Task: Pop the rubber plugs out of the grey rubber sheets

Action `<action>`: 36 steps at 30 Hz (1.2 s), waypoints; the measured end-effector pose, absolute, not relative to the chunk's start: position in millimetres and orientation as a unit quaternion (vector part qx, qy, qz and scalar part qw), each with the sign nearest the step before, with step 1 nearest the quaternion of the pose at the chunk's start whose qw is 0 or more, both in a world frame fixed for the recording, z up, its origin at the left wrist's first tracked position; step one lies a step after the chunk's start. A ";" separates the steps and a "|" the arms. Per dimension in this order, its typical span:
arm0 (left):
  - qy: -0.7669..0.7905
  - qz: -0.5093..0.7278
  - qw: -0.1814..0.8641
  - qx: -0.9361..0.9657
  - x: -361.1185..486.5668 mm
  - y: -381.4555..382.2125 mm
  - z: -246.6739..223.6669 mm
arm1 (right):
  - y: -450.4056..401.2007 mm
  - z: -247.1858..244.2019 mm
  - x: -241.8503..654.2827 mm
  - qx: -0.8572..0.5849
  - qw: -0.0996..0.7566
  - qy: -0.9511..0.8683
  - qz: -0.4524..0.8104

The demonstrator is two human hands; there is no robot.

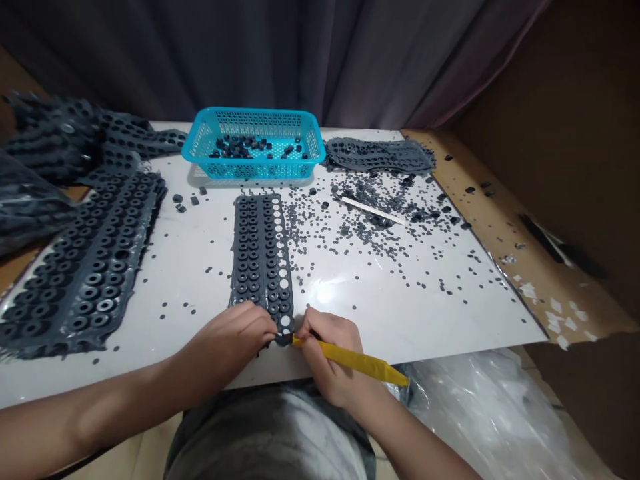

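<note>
The left hand (239,339) partly hides the middle strip (256,250); both forearms (135,400) are cropped.

- The head view looks from the person's own head, above the near edge of the white bench (430,320), with the lap (270,437) at the bottom.
- It faces forward and steeply down, reaching past the far edge to the curtain (280,53).
- It is near enough to tell single small discs (355,307) apart, yet wide enough to include the near right corner.
</note>
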State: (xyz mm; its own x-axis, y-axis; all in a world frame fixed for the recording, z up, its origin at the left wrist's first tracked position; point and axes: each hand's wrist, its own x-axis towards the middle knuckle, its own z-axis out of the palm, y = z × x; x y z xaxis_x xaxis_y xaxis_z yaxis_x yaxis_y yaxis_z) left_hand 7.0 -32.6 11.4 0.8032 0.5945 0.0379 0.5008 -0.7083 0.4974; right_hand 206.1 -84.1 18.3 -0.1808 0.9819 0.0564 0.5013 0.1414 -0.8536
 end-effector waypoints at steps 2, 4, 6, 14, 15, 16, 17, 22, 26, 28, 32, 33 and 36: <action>0.316 0.116 0.262 0.905 6.9 -32.3 13.0 | -84.0 17.7 206.4 -0.545 0.333 -0.680 0.360; 0.322 0.128 0.274 0.897 5.9 -32.1 13.7 | -84.0 17.2 206.5 -0.544 0.329 -0.682 0.361; 0.323 0.132 0.282 0.894 4.3 -31.9 13.8 | -84.0 16.9 206.5 -0.545 0.328 -0.681 0.363; 0.348 0.119 0.308 0.878 -1.0 -30.4 17.0 | -84.4 18.9 206.4 -0.545 0.333 -0.682 0.356; 0.351 0.118 0.308 0.876 -1.1 -30.3 17.6 | -84.3 19.2 206.4 -0.545 0.334 -0.682 0.356; 0.353 0.119 0.308 0.875 -1.0 -30.2 18.1 | -84.2 19.3 206.4 -0.545 0.335 -0.681 0.356; 0.355 0.121 0.309 0.874 -0.8 -30.0 18.5 | -84.1 19.3 206.3 -0.544 0.338 -0.681 0.356; 0.352 0.130 0.325 0.868 1.5 -27.4 20.1 | -84.1 18.2 206.3 -0.544 0.340 -0.673 0.368; 0.363 0.123 0.348 0.856 3.4 -22.4 25.0 | -84.2 18.2 206.5 -0.545 0.338 -0.668 0.377; 0.375 0.120 0.357 0.847 3.6 -19.5 27.8 | -84.0 18.7 206.7 -0.544 0.342 -0.668 0.376; 0.389 0.097 0.373 0.836 2.6 -13.7 32.2 | -83.5 19.8 207.0 -0.544 0.341 -0.667 0.379; 0.390 0.088 0.378 0.835 2.3 -12.4 33.0 | -83.5 19.8 207.0 -0.544 0.341 -0.665 0.381; 0.396 0.059 0.388 0.830 2.3 -9.3 35.2 | -83.7 18.9 207.1 -0.546 0.346 -0.657 0.388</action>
